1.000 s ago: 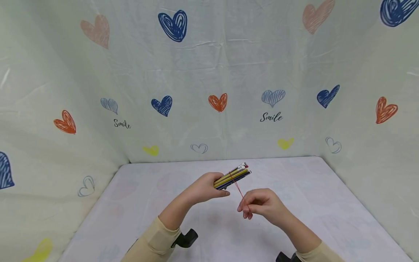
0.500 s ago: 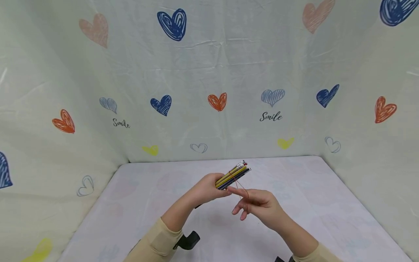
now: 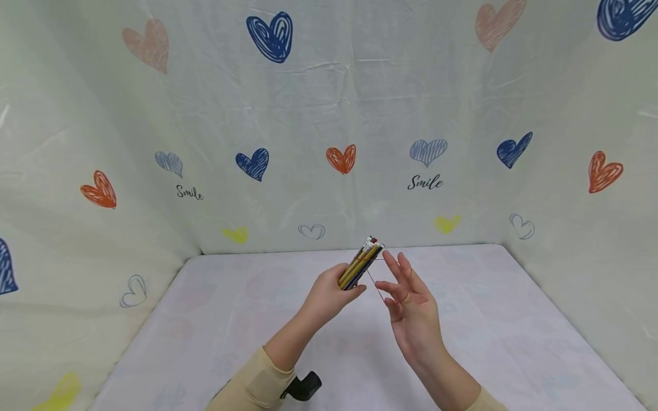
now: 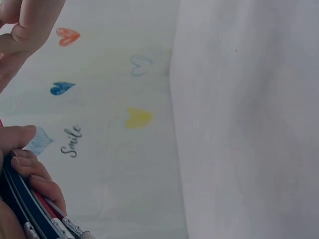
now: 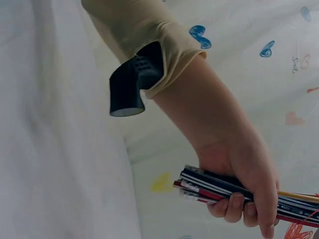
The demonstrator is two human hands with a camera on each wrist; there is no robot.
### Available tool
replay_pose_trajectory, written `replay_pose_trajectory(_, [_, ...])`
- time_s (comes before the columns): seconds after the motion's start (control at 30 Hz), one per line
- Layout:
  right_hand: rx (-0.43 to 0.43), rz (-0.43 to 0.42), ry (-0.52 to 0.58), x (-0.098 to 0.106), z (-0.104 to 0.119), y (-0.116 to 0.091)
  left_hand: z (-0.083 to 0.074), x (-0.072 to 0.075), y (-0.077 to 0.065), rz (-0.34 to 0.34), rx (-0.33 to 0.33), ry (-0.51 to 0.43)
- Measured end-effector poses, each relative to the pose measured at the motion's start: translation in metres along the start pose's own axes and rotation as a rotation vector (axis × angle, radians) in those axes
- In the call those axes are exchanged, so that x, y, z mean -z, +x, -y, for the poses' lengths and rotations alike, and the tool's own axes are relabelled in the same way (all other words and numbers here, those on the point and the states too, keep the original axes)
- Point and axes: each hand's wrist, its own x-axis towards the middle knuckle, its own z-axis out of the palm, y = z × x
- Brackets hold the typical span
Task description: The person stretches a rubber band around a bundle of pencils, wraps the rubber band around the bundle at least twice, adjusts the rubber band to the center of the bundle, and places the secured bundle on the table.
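A bundle of pencils (image 3: 360, 267), yellow and dark striped ones with white eraser ends, tilts up above the table. My left hand (image 3: 329, 294) grips it round the lower part. In the right wrist view, red and navy pencils (image 5: 214, 188) stick out of that same hand (image 5: 244, 174). My right hand (image 3: 416, 319) is just right of the bundle, palm up and fingers spread. A thin red rubber band (image 3: 376, 286) runs from the pencils to the right hand and loops over its fingers. In the left wrist view, metal-collared pencil ends (image 4: 65, 229) show at the lower left.
A white-covered table (image 3: 247, 342) lies below both hands. Behind it hangs a pale curtain (image 3: 380, 205) printed with hearts. A black camera (image 3: 304, 387) sits on the left sleeve.
The right hand has turned palm up and spread its fingers inside the rubber band, after pinching it earlier. The pencil bundle has tilted more upright, its eraser ends moving up and left.
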Motion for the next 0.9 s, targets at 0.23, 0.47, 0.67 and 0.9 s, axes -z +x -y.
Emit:
replay_pose_trajectory(0.23, [0.049,-0.095,-0.151,-0.004,0.006,0.005,0.000,0.000,-0.003,-0.061,-0.077,0.128])
replay_pose_trajectory(0.47, [0.026,-0.129,-0.256,-0.006,0.009,0.005,-0.001,0.006,-0.006,-0.094,-0.177,0.281])
replay_pose_trajectory(0.67, [0.024,-0.116,-0.295,-0.008,0.011,0.006,-0.003,0.009,-0.010,-0.158,-0.278,0.417])
replay_pose_trajectory(0.9, [0.005,-0.036,-0.374,-0.006,0.015,0.008,-0.005,0.016,-0.014,-0.194,-0.384,0.619])
